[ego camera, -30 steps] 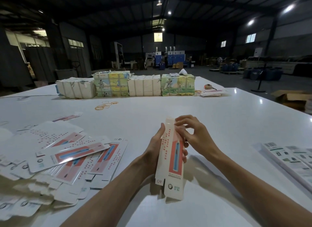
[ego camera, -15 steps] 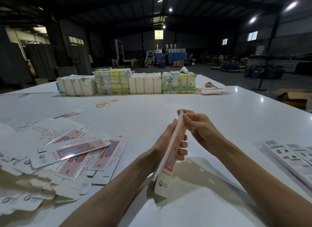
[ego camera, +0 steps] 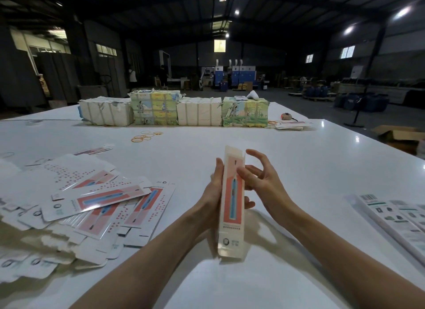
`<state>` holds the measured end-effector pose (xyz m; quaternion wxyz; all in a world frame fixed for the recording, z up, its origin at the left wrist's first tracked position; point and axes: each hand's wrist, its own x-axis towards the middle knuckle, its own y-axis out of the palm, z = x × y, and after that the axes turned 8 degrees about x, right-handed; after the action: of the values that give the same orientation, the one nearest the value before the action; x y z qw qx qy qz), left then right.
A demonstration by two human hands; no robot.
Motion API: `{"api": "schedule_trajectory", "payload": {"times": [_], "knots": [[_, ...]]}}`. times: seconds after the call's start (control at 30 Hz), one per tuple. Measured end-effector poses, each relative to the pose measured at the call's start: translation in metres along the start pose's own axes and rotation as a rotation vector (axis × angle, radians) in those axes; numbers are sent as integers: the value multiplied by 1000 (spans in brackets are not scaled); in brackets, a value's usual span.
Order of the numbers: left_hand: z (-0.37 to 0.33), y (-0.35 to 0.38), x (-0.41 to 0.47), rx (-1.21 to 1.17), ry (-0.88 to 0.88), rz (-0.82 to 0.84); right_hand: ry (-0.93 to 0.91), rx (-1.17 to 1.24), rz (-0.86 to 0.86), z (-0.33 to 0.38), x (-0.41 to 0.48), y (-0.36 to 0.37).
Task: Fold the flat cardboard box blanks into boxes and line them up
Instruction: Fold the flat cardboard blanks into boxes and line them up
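I hold a long narrow box [ego camera: 232, 207], white with a red panel and a blue pen print, upright above the white table [ego camera: 299, 170]. It is opened into a square tube with its top end open. My left hand [ego camera: 211, 193] grips it from the left, with fingers wrapped round behind. On the box's right, my right hand [ego camera: 264, 182] lays its thumb on the front face while its fingers are spread and off the card. A loose heap of flat blanks [ego camera: 92, 200] of the same print lies to the left.
Several wrapped bundles [ego camera: 200, 111] stand in a row at the table's far side, with rubber bands [ego camera: 145, 136] in front of them and a small stack of blanks [ego camera: 292, 125] beside them. Other printed sheets [ego camera: 395, 219] lie at the right edge. A brown carton [ego camera: 400, 134] sits on the floor beyond.
The tilted, half-flat blank has been squared into a tube and turned upright with its front towards me. My right hand has let go of the top flap and spread its fingers.
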<state>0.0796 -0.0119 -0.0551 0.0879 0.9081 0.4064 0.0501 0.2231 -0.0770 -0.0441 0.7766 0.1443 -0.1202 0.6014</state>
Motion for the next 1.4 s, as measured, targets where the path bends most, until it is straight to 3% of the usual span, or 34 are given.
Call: {"api": "schedule_trajectory", "payload": {"times": [0.1,0.23,0.43,0.67,0.9,1.13,1.4], "knots": [[4,0,3,154,181,-155,-15,-70,-55,1,3,-2],[6,-1,4,276,403,-181,-45,-86,-35,4,2,-1],[3,12,-2,464,343,12,-76,-112,-100,11,4,-7],[3,9,-1,280,193,0,-50,-108,-3,3,2,-4],[10,3,2,415,155,-75,21,-127,53,-7,6,-9],[6,7,-1,414,132,-23,63,-44,-158,-8,15,-15],[4,11,-6,423,114,90,25,-67,-118,-6,17,-26]]}}
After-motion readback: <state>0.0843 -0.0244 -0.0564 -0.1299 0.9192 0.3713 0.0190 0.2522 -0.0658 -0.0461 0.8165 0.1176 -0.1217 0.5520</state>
